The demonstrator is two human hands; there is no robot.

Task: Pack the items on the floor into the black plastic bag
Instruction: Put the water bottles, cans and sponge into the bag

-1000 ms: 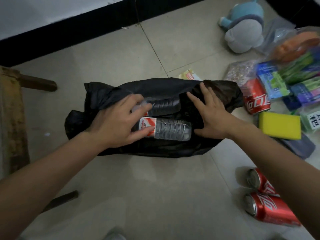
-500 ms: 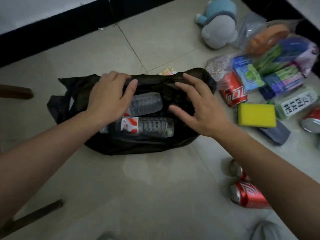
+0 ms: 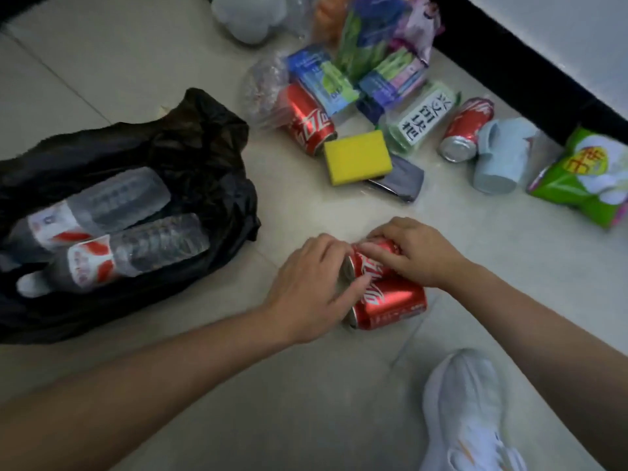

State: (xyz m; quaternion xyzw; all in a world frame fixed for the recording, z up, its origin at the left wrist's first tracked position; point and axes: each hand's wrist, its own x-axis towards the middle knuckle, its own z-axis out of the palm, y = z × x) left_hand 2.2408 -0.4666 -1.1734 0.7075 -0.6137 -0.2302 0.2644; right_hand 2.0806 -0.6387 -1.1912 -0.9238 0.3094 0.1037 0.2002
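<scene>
Lower centre of frame: two cans (image 3: 390, 302) lie side by side on floor (image 3: 299, 202). Right hand (image 3: 418, 256) curls fingers over the upper one; left hand (image 3: 312, 287) wraps their lid ends. Bag (image 3: 204, 147), at left, lies open, holding two bottles (image 3: 153, 246).

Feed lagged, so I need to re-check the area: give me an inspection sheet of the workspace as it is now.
Surface: pale tiled floor, dim light.
Job's things: black plastic bag open, two water bottles lying inside; two cola cans side by side on the floor beside it.
Clutter, unpacked: third can by the yellow sponge, fourth can by the light blue cup, green snack bag, tissue packs, plush toy.
Grips: left hand grips the pair's ends facing the bag; right hand curls over the farther can.
Cables: nothing seen.
Surroundings: white shoe bottom right; black baseboard along the wall.
</scene>
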